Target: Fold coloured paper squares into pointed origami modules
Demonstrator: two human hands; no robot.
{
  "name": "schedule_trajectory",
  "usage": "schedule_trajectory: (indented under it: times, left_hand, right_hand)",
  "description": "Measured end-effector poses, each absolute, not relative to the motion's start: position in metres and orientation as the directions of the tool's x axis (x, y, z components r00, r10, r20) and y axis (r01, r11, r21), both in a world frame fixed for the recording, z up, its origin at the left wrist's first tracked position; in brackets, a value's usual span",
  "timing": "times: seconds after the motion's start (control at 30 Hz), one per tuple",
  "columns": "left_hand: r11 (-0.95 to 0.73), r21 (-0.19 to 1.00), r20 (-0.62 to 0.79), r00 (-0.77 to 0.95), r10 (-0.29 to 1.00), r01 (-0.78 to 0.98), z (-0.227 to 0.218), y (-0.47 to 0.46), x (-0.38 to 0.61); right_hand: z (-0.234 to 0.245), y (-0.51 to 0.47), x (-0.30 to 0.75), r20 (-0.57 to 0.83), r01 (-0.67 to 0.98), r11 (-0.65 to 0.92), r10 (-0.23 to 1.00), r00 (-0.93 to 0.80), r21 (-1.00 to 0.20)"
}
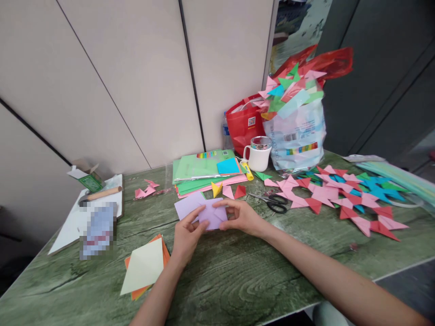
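A folded piece of purple paper is held between my two hands, just above the green wood-patterned table. My left hand pinches its left side between thumb and fingers. On the right edge, my right hand grips it the same way. Behind lies another purple sheet, partly covered by the held paper and my left fingers. Small folded pieces in yellow, pink and red rest just beyond. A stack of cream and orange paper is beside my left forearm.
Black-handled scissors lie right of my hands, near many joined pink, red and blue folded pieces. At the back stand green paper packs, a white mug and a stuffed plastic bag. A white board is at left.
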State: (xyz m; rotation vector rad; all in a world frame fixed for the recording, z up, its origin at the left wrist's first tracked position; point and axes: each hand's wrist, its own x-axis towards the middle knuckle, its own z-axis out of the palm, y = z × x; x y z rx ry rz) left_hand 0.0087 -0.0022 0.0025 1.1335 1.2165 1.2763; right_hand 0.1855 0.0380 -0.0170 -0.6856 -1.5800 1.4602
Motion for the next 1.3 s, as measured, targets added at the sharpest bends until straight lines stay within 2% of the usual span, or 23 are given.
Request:
schedule_trajectory:
  times: [0.33,0.93,1.1,1.3]
  left_hand:
    - [-0.01,0.996,0.007,-0.033,0.999,-0.091,0.0,0.0,0.007]
    - [0.002,0.995,-0.005,-0.027,1.0,-0.1,0.002,-0.001,0.009]
    - [-0.006,0.996,0.004,-0.024,1.0,-0.087,0.0,-0.001,0.008]
    - [-0.008,0.998,0.008,-0.006,1.0,-0.056,0.0,-0.001,0.008]
  right_hand:
    - [-0.009,0.037,0.192,0.219,-0.103,0.194,0.816,-0.535,-0.976]
    - [-0.012,0.037,0.19,0.232,-0.06,0.231,0.853,-0.467,-0.971]
    - [-0.01,0.036,0.19,0.276,-0.039,0.292,0.843,-0.462,-0.956]
    - [-0.006,0.036,0.19,0.32,0.07,0.386,0.842,-0.434,-0.92]
